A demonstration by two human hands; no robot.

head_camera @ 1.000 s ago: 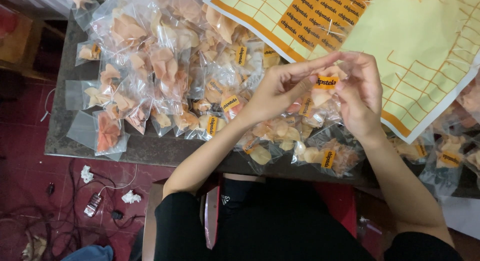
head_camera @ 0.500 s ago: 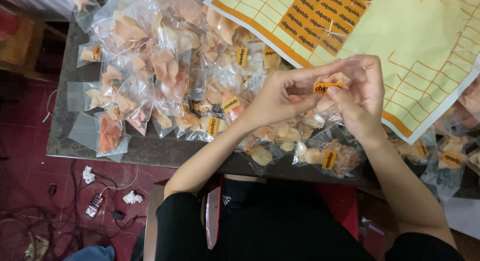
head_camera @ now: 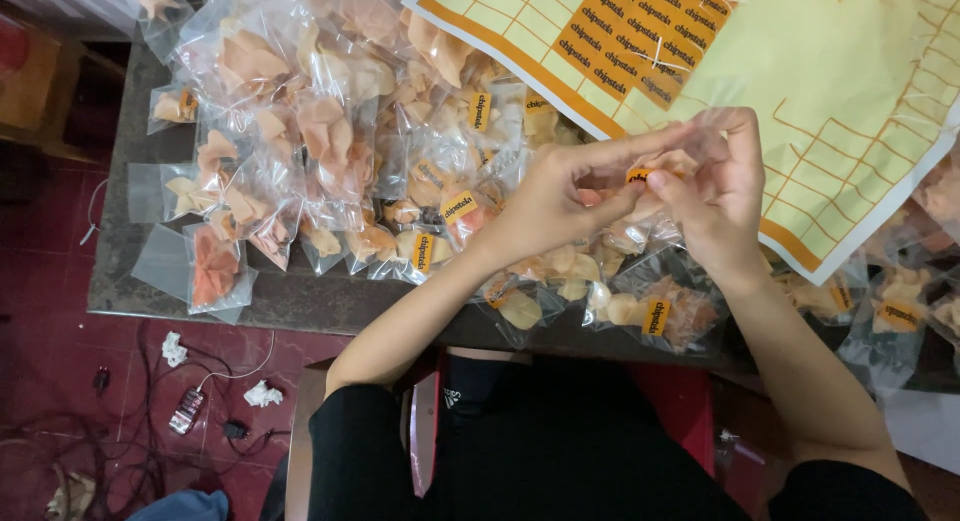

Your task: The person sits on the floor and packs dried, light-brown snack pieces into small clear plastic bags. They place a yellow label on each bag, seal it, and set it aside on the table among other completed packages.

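My left hand (head_camera: 560, 196) and my right hand (head_camera: 715, 191) meet above the table's near edge, both pinching one small clear bag of chips (head_camera: 672, 164). An orange sticker (head_camera: 639, 174) sits on that bag between my thumbs. Under my hands lie more clear bags of pale chips, some with orange stickers (head_camera: 655, 316). A yellow sticker sheet (head_camera: 800, 81) with orange labels in rows lies just beyond my right hand.
A large heap of filled clear bags (head_camera: 310, 131) covers the dark table (head_camera: 300, 301) to the left. More bags (head_camera: 900, 301) lie at the right edge. Cables, crumpled paper (head_camera: 262, 393) and small devices lie on the red floor at lower left.
My hands have shifted slightly and the bag has turned between my fingers; the orange sticker now sits between my thumbs rather than facing up.
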